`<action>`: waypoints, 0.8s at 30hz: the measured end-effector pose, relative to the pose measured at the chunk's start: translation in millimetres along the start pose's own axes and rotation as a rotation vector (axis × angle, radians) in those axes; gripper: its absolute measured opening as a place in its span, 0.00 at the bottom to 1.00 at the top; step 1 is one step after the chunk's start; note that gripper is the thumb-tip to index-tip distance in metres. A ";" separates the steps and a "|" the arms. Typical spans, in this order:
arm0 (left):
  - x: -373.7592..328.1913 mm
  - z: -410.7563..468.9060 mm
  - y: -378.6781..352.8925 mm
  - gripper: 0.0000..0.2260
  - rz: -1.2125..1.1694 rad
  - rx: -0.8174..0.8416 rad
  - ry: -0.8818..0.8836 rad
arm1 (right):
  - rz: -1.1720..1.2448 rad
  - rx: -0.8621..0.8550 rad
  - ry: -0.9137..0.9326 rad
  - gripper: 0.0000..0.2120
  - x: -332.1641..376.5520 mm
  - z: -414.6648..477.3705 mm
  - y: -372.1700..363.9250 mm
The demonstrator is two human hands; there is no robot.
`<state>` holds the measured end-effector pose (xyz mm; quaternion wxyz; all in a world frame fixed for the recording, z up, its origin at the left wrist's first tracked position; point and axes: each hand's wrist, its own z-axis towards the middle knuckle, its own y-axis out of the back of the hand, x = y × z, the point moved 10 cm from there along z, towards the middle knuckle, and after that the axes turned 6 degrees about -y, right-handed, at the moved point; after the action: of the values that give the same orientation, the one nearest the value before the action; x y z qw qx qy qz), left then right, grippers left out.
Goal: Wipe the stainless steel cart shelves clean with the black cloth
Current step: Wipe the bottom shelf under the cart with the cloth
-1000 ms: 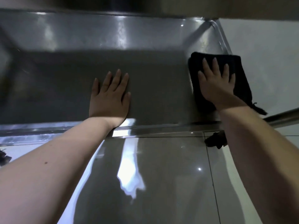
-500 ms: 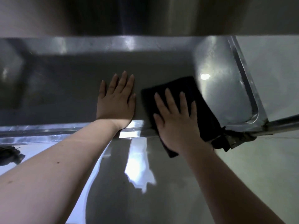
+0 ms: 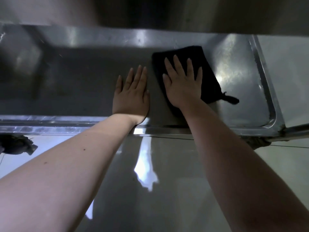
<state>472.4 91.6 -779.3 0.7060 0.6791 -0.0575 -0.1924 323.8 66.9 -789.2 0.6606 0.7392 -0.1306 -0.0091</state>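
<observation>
1. A person reaches both bare arms over the front edge of the cart's shelf (image 3: 75, 81), a shallow steel tray with a raised rim.
2. The left hand (image 3: 132, 96) lies palm down on the bare steel, close to the front edge and about midway along it. Its fingers are straight and pressed together, and it holds nothing.
3. The right hand (image 3: 183, 86) lies palm down on the black cloth (image 3: 209, 81), just to the right of the left hand. Its fingers are straight and slightly spread, pressing the cloth flat against the shelf. A narrow strip of steel shows between the two hands.
4. The cloth sits right of the shelf's middle, folded into a rough rectangle. It slants from near the back edge towards the front edge, and its far end reaches past the fingertips. A small dark tail (image 3: 231, 99) sticks out of its near right corner, towards the right rim.
5. The steel between the cloth and the right rim shines bright, while the left end lies in shadow.
6. An upper shelf (image 3: 150, 10) overhangs the back edge.
7. Below the front edge lies a glossy tiled floor (image 3: 167, 190). A dark wheel (image 3: 15, 145) sits under the left part of the front edge, and a steel tube (image 3: 296, 131) runs off from the right front corner.
</observation>
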 end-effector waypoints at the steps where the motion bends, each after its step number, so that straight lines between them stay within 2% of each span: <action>1: -0.4 0.6 -0.7 0.26 0.004 0.003 0.001 | -0.001 0.003 0.028 0.26 -1.2 -24.8 -3.5; 4: -0.9 0.7 -3.9 0.26 0.024 0.014 0.000 | -0.029 0.058 0.070 0.27 -6.1 -89.7 -14.9; 6: 0.0 1.2 -6.3 0.26 0.012 0.015 0.001 | -0.062 0.069 0.062 0.27 -8.2 -102.5 -20.3; 13: 1.0 6.5 -9.8 0.25 -0.008 0.027 -0.002 | 0.024 0.062 -0.076 0.25 20.5 22.6 -4.0; 16: 4.3 6.6 -8.6 0.25 -0.017 0.025 -0.003 | 0.023 0.044 -0.120 0.26 31.2 45.3 -3.9; 21: 4.9 5.5 -0.1 0.25 -0.147 0.004 0.004 | 0.008 0.004 -0.037 0.25 26.9 -9.1 -4.3; 24: 4.7 4.9 3.2 0.25 -0.229 0.001 0.000 | -0.010 0.030 -0.060 0.25 20.6 -53.1 -13.6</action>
<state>475.6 85.4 -776.6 0.6791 0.6816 0.0205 -0.2718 356.1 115.7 -792.5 0.6451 0.7491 -0.1471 -0.0328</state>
